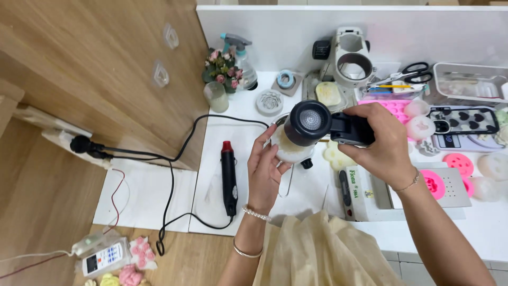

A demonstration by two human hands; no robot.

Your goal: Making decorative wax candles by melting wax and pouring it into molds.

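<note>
1. The right hand [385, 143] is gripping a black heat gun [323, 126] with fingers closed around it.
2. The left hand [264, 167] is cupping a round white mould [290, 151] beneath the nozzle, fingers half-curled, above the white counter [248, 132] near its front edge.

Over the white table [238, 153], her right hand [383, 145] grips a black heat gun [317, 124], nozzle toward the camera, while the left hand [264, 169] steadies a round white mould [290, 151] just beneath. A black hot-air tool [228, 177] lies nearby.
</note>
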